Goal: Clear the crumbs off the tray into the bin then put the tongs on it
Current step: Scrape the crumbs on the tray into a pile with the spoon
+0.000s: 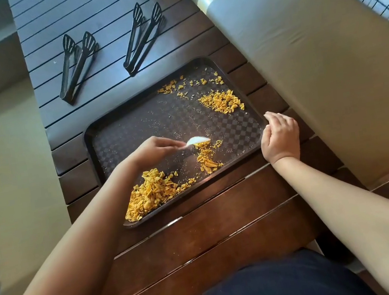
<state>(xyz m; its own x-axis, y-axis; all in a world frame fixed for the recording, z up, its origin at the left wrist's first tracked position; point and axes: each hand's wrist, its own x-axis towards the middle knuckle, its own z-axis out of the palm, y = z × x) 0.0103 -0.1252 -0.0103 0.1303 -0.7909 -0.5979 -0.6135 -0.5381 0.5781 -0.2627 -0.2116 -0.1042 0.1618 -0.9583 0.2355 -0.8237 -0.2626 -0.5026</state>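
Note:
A dark brown checkered tray (135, 131) lies on the slatted wooden table. Yellow crumbs sit on it in a big heap (150, 195) at the near left corner, a smaller heap (223, 102) at the far right, and a short trail (206, 158) in the middle. My left hand (155, 149) pinches a blurred white tissue (197, 140) over the middle trail. My right hand (279, 136) grips the tray's right rim. Two black tongs (77, 65) (144, 36) lie beyond the tray on the table.
Beige cushioned benches (315, 64) run along both sides of the dark slatted table (102, 6). A dark railing shows at the far right. No bin is in view. My dark-clothed lap is at the bottom edge.

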